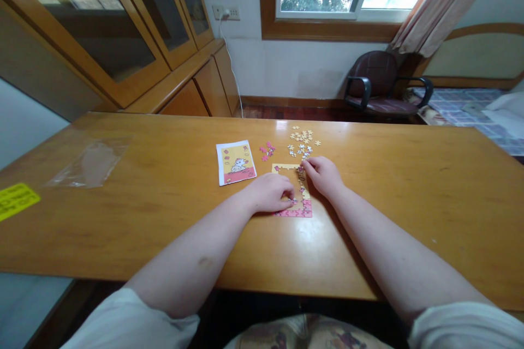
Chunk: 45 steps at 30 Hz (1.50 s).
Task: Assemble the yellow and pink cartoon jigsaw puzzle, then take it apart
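Note:
A puzzle frame (306, 208) of joined yellow and pink pieces lies on the wooden table. My left hand (273, 193) rests over its left side, fingers curled, with a small piece at the fingertips near the lower edge. At the upper right corner of the frame, my right hand (323, 174) has thumb and finger pressed together on a puzzle piece. Pink loose pieces (267, 150) sit above my left hand. Further right are white-patterned pieces (301, 150) and yellow pieces (303, 136). The picture card (236, 163) with a white animal lies to the left.
A clear plastic bag (96, 162) and a yellow label (18, 200) are on the left of the table (164, 229). Beyond the table stand a glass-door cabinet (164, 54) and a chair (376, 84).

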Tool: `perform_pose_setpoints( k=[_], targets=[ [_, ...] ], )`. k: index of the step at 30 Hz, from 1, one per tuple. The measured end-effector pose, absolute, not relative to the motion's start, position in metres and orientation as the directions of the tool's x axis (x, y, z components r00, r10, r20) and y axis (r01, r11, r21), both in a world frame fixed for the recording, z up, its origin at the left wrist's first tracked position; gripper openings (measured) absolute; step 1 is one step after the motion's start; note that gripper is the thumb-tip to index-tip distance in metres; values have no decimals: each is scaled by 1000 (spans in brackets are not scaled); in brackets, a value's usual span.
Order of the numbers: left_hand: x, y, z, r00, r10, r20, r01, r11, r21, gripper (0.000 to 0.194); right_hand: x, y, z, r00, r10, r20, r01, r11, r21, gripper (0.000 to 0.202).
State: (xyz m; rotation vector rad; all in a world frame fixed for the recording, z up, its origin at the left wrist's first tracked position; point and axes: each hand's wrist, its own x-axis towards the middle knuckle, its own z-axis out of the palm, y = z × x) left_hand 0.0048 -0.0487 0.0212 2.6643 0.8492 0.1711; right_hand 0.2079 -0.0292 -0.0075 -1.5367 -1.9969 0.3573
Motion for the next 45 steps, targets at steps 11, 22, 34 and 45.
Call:
perform_pose_setpoints(
  k=[11,22,34,45],
  targets=[
    [2,-49,24,793,609,23,535,-713,454,16,207,-29,-7,-170,949,265,784,293,-547,34],
    [-29,-8,6,274,945,180,904,-316,287,40,208,-29,-8,-155,951,266,786,282,-550,34],
    [-29,-2,0,180,974,140,931,-214,297,30,209,-30,-6,-158,952,264,773,285,-566,33],
    [-29,1,-3,134,978,161,925,-182,333,30,209,-31,-6,-166,950,265,769,293,-569,33]
  ],
)
